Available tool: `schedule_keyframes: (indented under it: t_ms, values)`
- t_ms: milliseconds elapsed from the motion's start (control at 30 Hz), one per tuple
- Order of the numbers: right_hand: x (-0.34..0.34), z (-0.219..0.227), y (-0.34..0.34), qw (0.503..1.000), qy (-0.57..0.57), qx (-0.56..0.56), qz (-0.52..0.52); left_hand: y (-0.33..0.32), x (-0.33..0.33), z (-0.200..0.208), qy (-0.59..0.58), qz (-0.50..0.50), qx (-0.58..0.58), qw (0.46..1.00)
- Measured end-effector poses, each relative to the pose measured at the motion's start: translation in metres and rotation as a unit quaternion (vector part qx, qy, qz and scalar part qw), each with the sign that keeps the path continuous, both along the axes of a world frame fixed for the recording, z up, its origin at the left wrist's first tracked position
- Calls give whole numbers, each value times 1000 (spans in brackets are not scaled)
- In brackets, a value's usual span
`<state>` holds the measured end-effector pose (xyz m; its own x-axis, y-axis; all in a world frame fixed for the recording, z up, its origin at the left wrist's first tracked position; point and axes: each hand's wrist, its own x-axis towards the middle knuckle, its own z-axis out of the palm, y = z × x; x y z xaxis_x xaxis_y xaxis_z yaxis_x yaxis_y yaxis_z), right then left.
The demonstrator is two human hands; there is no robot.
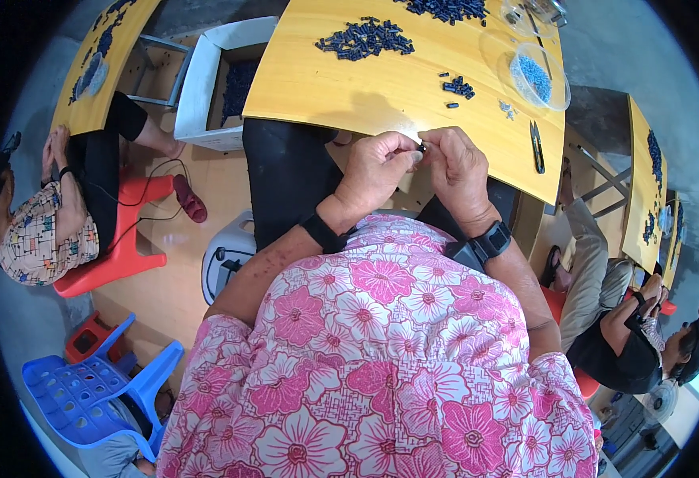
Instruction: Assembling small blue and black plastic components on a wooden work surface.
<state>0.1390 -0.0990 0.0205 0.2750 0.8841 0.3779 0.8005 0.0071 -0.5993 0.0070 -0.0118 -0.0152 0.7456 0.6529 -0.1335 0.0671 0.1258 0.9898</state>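
Observation:
My left hand (375, 174) and my right hand (459, 174) meet just over the near edge of the yellow table (317, 94). Between their fingertips is a small black cylindrical piece (422, 146), mostly covered by fingers. Both hands are closed in a pinch on it. Beyond them lies a small group of dark short cylinders (459, 87). To the right are some tiny silvery bits (508, 110) and a pair of black-handled snips (536, 148). A clear round tub (563, 102) holds small blue pieces (532, 77).
A big heap of dark cylinders (365, 39) lies farther back, with another heap (449, 8) at the far edge. A white box (198, 95) stands left of the table. Other people sit at tables on both sides. A blue plastic chair (74, 394) is at lower left.

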Motion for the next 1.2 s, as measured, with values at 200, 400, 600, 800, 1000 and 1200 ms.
schedule_keyframes:
  t_ms: [200,400,600,800,1000,1200]
  values:
    - [4,-4,-3,997,77,-11,-8,4,0,2,-36,-22,-29,999]
    - [7,-5,-2,998,58,-9,-11,7,-1,1,-65,-45,-87,993]
    - [7,-2,-2,996,86,-24,-19,8,-2,8,-50,-42,-92,994]
    - [7,-3,-2,999,54,-4,-1,9,-2,4,-36,-45,-75,995]
    - [3,-9,-3,999,48,8,-2,7,-1,3,-48,-38,-111,992]
    - [0,-3,-1,998,49,23,13,6,-1,8,-45,-21,-114,992]
